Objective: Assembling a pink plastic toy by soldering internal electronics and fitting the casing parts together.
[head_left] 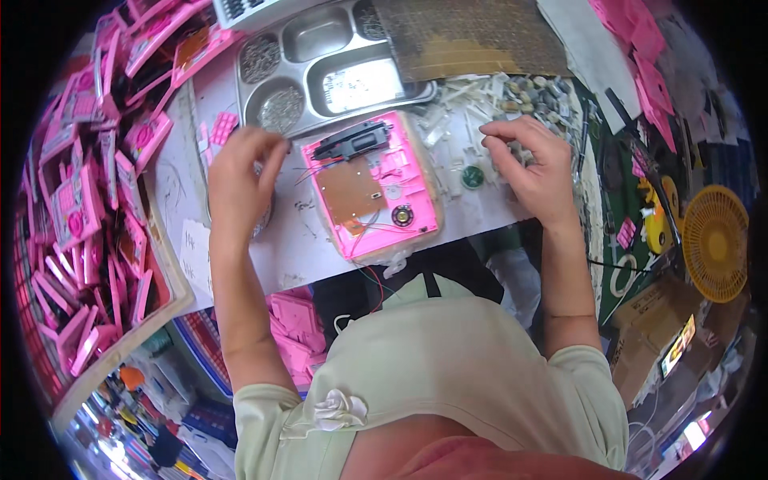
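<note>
A pink plastic housing (416,172) lies in front of me on a padded block. It carries a brown circuit board (348,192), a black mechanism (352,142), a small round speaker (402,215) and thin wires. My left hand (246,172) is closed in a pinch above the table, left of the housing, beside the metal tray. A small dark spot shows at its fingertips; I cannot make out what it is. My right hand (534,160) hovers over small loose parts, right of the housing. Its thumb and forefinger nearly meet, and anything between them is too small to see.
A metal compartment tray (292,136) holding small metal pieces stands behind the housing. Pale plastic parts (512,92) lie heaped at the right, near a green round piece (473,177). Pink housings (76,200) pile up at the left. A yellow basket (714,244) is far right.
</note>
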A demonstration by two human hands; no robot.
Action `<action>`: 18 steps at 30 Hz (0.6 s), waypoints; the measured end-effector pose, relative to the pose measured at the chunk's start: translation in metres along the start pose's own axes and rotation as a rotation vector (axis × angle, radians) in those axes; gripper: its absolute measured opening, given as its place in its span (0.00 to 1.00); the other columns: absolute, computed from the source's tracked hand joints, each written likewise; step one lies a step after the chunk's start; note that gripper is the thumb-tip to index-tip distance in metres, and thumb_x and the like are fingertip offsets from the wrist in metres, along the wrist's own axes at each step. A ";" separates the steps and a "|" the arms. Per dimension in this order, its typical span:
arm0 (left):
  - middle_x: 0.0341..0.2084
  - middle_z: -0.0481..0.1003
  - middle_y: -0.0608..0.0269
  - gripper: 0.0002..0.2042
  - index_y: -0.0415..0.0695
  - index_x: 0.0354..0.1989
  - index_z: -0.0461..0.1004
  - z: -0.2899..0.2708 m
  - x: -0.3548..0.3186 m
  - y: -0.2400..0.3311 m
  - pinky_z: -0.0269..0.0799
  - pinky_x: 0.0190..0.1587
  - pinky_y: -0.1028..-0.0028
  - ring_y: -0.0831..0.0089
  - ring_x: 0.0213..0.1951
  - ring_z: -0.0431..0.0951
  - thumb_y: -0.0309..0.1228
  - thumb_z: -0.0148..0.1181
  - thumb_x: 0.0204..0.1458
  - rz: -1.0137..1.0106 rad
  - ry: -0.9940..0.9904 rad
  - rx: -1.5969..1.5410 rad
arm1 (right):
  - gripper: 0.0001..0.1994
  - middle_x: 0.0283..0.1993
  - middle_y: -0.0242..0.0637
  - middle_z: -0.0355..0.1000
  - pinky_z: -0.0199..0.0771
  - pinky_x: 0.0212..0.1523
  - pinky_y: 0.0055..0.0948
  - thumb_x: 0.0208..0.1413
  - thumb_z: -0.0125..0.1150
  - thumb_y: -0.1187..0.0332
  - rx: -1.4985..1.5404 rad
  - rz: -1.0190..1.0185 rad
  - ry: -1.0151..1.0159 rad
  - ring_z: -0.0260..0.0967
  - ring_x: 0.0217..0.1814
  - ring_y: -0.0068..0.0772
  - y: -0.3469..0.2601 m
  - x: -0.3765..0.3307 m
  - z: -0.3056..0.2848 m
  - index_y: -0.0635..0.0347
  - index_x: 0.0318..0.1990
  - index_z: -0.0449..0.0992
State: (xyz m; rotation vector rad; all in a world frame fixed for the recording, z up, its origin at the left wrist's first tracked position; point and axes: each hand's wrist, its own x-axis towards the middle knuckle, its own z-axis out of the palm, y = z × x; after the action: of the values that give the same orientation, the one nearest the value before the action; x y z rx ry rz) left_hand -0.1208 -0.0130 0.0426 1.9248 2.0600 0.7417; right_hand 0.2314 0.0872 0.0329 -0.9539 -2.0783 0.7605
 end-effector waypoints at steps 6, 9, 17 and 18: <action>0.30 0.79 0.53 0.08 0.41 0.34 0.81 0.040 0.069 -0.008 0.74 0.38 0.60 0.55 0.33 0.80 0.33 0.65 0.53 0.138 -0.104 0.146 | 0.06 0.32 0.39 0.79 0.75 0.38 0.31 0.52 0.66 0.74 -0.062 -0.093 -0.083 0.78 0.35 0.36 -0.005 0.029 0.018 0.61 0.39 0.83; 0.31 0.80 0.51 0.11 0.41 0.34 0.82 0.064 0.095 0.006 0.75 0.41 0.55 0.50 0.36 0.80 0.36 0.67 0.50 0.133 -0.288 0.321 | 0.06 0.32 0.39 0.79 0.75 0.38 0.31 0.52 0.66 0.74 -0.031 -0.098 -0.055 0.78 0.35 0.36 -0.008 0.037 0.022 0.61 0.39 0.83; 0.35 0.82 0.46 0.13 0.40 0.39 0.80 0.063 0.108 -0.008 0.77 0.42 0.53 0.47 0.38 0.82 0.34 0.60 0.50 0.255 -0.128 0.295 | 0.07 0.32 0.39 0.80 0.76 0.37 0.27 0.52 0.68 0.76 -0.091 0.017 0.077 0.78 0.33 0.32 0.010 0.019 -0.014 0.63 0.39 0.83; 0.33 0.81 0.47 0.13 0.40 0.41 0.79 0.053 0.104 -0.011 0.76 0.41 0.55 0.49 0.36 0.81 0.35 0.61 0.50 0.157 -0.104 0.201 | 0.07 0.32 0.39 0.80 0.76 0.37 0.27 0.52 0.68 0.76 -0.097 0.044 0.091 0.78 0.33 0.32 0.015 0.015 -0.019 0.63 0.39 0.83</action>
State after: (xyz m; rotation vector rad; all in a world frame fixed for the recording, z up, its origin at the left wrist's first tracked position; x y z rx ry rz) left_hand -0.1162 0.0997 0.0100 2.2029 2.0054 0.4680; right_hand 0.2452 0.1119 0.0385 -1.0706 -2.0362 0.6320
